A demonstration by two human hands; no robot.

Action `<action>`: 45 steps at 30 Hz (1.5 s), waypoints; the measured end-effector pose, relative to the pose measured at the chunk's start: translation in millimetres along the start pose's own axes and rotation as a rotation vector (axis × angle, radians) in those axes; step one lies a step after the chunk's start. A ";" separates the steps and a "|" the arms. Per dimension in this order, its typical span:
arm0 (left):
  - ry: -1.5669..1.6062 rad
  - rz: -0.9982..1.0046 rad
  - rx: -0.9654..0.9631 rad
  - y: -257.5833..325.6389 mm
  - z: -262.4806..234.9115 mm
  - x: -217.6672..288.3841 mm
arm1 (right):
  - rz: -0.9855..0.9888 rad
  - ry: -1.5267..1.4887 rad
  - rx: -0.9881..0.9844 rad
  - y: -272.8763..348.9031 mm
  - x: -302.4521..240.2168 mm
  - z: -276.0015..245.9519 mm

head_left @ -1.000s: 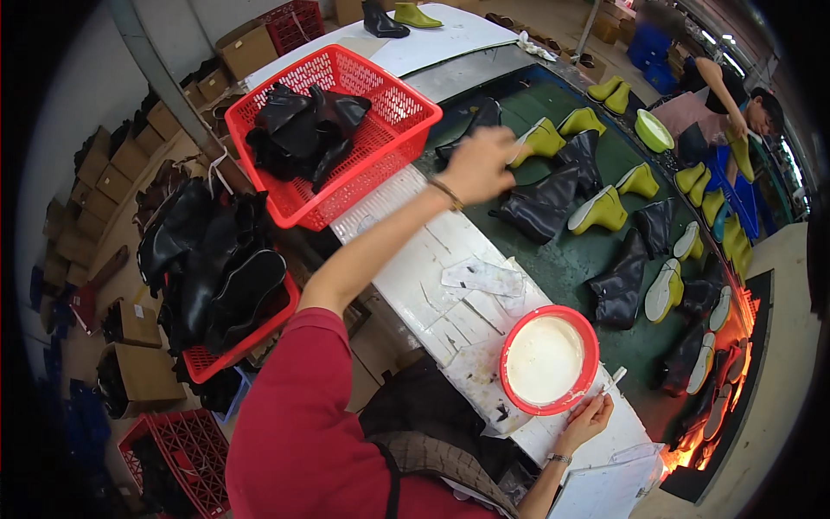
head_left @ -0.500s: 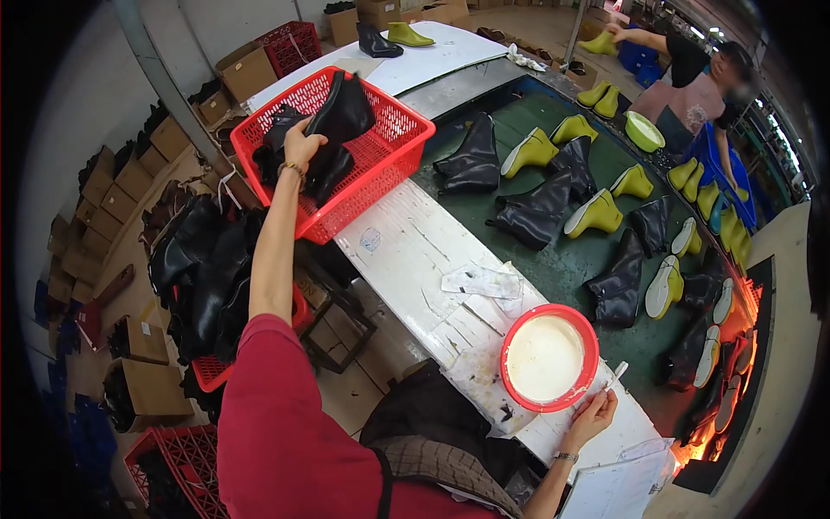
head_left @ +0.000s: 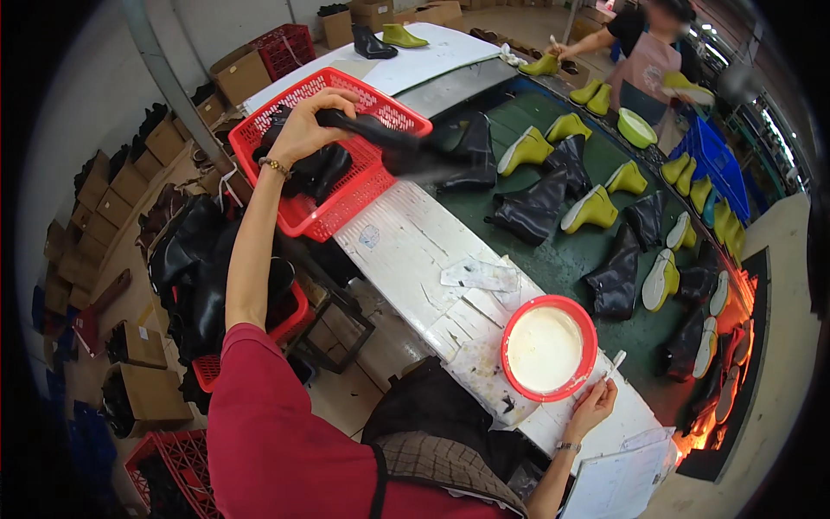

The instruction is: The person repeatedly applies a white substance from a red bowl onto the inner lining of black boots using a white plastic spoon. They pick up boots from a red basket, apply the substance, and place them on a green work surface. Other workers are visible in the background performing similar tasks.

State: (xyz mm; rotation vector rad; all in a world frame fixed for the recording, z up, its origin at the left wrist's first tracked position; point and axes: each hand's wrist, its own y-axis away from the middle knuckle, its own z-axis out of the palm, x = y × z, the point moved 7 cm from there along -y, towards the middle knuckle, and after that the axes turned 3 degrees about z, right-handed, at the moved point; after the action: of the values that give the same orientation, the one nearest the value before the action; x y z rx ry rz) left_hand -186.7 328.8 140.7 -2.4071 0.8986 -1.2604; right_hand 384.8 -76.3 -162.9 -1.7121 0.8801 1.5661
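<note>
My left hand (head_left: 313, 128) grips a black boot (head_left: 380, 137) by its upper part above the red basket (head_left: 382, 186). The boot lies nearly sideways, its far end smeared by motion. More black boots (head_left: 322, 171) lie in the basket beneath that hand. Close to the red bowl of cream-coloured paste (head_left: 590, 368), my right hand (head_left: 592, 406) is closed on a slim brush (head_left: 616, 363), its pale end pointing up and away. The bowl rests on the white bench (head_left: 406, 229), with a stained cloth (head_left: 484, 368) beside it.
A green conveyor belt (head_left: 553, 268) carries black and yellow-green boots toward a glowing orange opening (head_left: 692, 437). Across it, a co-worker (head_left: 648, 60) handles yellow-green boots near a green bowl (head_left: 637, 128). Papers (head_left: 614, 484) lie at the near right; a heaped boot pile (head_left: 207, 285) stands left.
My left hand has lifted the black boot and swung it rightward, tipping it sideways. My right hand stays by the bowl with the brush. The co-worker has shifted left and now holds up a yellow-green boot.
</note>
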 end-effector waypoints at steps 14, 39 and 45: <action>-0.170 -0.105 -0.512 34.2 216.2 -63.8 | -0.036 0.036 -0.022 9.6 -42.3 -21.8; -0.582 -0.207 -0.518 111.4 233.2 -67.2 | -0.242 0.608 -0.233 58.0 -139.6 20.2; 0.085 -0.323 -0.438 96.6 211.0 -5.7 | -0.275 0.611 -0.280 51.3 -107.6 7.0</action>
State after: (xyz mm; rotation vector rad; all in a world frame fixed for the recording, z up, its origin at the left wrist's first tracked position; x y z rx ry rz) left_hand -55.9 250.1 -34.1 -2.9572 0.9136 -1.4046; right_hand 331.9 -94.1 -57.4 -2.4629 0.6751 1.0252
